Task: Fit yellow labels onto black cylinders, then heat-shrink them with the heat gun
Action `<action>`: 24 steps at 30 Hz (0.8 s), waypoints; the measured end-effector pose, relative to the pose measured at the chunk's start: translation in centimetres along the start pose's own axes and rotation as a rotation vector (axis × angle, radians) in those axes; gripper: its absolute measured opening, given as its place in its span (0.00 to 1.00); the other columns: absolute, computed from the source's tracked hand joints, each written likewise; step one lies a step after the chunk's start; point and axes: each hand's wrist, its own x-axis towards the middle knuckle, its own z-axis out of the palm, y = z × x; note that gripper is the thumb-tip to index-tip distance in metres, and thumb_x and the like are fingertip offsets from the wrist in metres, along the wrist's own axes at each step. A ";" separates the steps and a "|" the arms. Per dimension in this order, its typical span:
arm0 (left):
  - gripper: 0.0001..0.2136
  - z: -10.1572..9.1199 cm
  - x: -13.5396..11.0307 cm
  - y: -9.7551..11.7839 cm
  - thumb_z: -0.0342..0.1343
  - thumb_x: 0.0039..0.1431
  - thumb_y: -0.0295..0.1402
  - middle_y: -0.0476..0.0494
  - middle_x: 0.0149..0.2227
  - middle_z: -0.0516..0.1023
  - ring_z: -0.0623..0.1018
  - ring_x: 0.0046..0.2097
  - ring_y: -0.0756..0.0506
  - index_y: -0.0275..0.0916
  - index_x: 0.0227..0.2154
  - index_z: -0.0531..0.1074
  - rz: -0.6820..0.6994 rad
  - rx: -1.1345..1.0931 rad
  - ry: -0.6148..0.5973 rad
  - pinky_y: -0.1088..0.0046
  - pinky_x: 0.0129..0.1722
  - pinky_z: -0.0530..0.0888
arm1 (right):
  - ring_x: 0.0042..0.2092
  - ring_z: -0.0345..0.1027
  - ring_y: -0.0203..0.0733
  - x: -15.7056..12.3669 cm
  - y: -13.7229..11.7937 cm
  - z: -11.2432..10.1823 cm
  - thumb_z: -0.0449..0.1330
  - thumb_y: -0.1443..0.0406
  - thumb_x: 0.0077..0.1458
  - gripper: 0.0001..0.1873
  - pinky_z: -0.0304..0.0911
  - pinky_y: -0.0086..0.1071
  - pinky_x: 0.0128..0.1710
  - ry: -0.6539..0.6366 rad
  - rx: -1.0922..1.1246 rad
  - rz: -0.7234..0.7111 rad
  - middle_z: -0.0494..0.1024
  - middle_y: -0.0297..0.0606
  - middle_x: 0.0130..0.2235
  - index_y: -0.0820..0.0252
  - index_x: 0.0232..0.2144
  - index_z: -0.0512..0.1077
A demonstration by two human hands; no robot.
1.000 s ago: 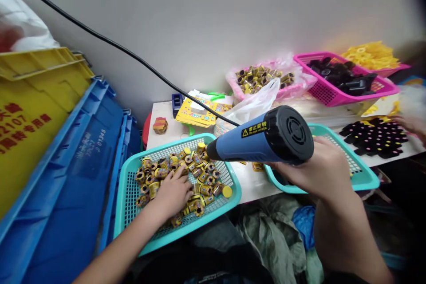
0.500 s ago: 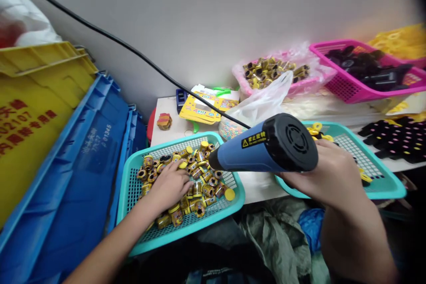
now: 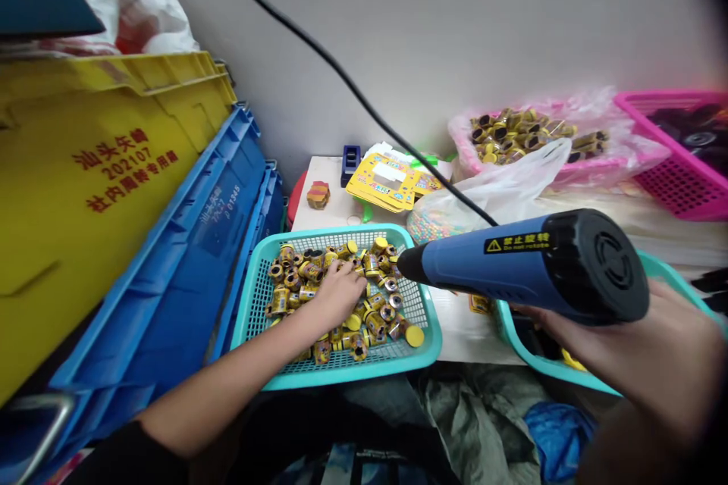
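Note:
My left hand (image 3: 341, 292) is over the turquoise basket (image 3: 435, 352) at the middle, its bent fingers down among small yellow-capped printed jars (image 3: 310, 270). What its fingertips pinch, if anything, is hidden. On the right, my right hand (image 3: 665, 348) is wrapped behind and below a blue and black corded power tool (image 3: 489, 258), gripping it; the tool's body covers most of the fingers. The tool's tapered black nose points left, above the basket's right side, and its vented round end faces me. A second turquoise basket (image 3: 517, 345) lies under my right hand, largely covered.
A black cord (image 3: 341, 76) slants from the top to the tool. Yellow (image 3: 57, 220) and blue (image 3: 164, 235) crates stand at left. Behind the baskets are printed cards (image 3: 381, 186), a bag of coloured beads (image 3: 437, 223), a pink tray of jars (image 3: 466, 155) and another pink basket (image 3: 671, 193).
The view has shifted left, so the scene sits farther right. My right hand and the tool have moved right together. My left hand stays over the jars, its fingers now more bent.

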 end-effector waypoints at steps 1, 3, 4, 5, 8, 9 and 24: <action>0.08 0.0 -0.1 0.0 0.53 0.54 0.23 0.37 0.38 0.81 0.70 0.51 0.37 0.37 0.36 0.72 -0.001 -0.001 -0.003 0.56 0.49 0.61 | 0.23 0.61 0.41 -0.3 0.3 0.1 0.55 0.41 0.52 0.29 0.53 0.32 0.25 -0.009 -0.002 0.014 0.68 0.37 0.19 0.56 0.14 0.63; 0.12 -0.1 -0.1 0.0 0.54 0.51 0.22 0.37 0.36 0.80 0.70 0.50 0.36 0.36 0.39 0.72 -0.011 0.004 -0.013 0.56 0.48 0.62 | 0.24 0.61 0.42 -0.6 0.5 0.3 0.54 0.42 0.53 0.29 0.54 0.33 0.26 -0.033 0.001 0.020 0.69 0.38 0.20 0.56 0.15 0.64; 0.13 -0.2 0.0 0.1 0.55 0.50 0.22 0.37 0.34 0.80 0.71 0.49 0.36 0.35 0.40 0.72 -0.016 0.008 -0.017 0.56 0.47 0.62 | 0.24 0.62 0.42 -0.7 0.5 0.4 0.53 0.43 0.54 0.28 0.54 0.33 0.26 -0.045 0.002 0.014 0.69 0.38 0.20 0.56 0.16 0.65; 0.12 -0.4 0.1 0.1 0.55 0.50 0.23 0.37 0.33 0.80 0.71 0.47 0.36 0.36 0.40 0.72 -0.017 0.012 -0.019 0.56 0.46 0.63 | 0.25 0.62 0.43 -0.7 0.4 0.4 0.53 0.44 0.55 0.27 0.54 0.33 0.27 -0.054 0.004 0.003 0.70 0.38 0.20 0.56 0.16 0.65; 0.07 -1.2 0.2 0.2 0.53 0.56 0.31 0.37 0.36 0.79 0.71 0.46 0.36 0.38 0.37 0.74 -0.016 0.022 0.000 0.54 0.47 0.62 | 0.24 0.63 0.43 -0.5 0.3 0.3 0.53 0.47 0.56 0.25 0.53 0.33 0.26 -0.046 0.014 -0.049 0.69 0.37 0.20 0.56 0.16 0.66; 0.08 -1.4 0.1 0.3 0.52 0.58 0.32 0.37 0.37 0.79 0.71 0.46 0.36 0.38 0.36 0.74 -0.009 0.027 0.008 0.53 0.48 0.62 | 0.24 0.63 0.42 -0.4 0.3 0.2 0.54 0.47 0.56 0.25 0.53 0.33 0.26 -0.033 0.018 -0.059 0.69 0.36 0.19 0.56 0.16 0.65; 0.14 -4.2 -8.5 -3.8 0.49 0.64 0.41 0.40 0.47 0.77 0.74 0.51 0.40 0.40 0.47 0.70 -0.280 -0.367 0.291 0.61 0.51 0.70 | 0.26 0.66 0.40 2.4 -2.7 -0.5 0.58 0.54 0.56 0.17 0.54 0.33 0.29 -0.078 0.135 -0.187 0.74 0.37 0.23 0.57 0.21 0.71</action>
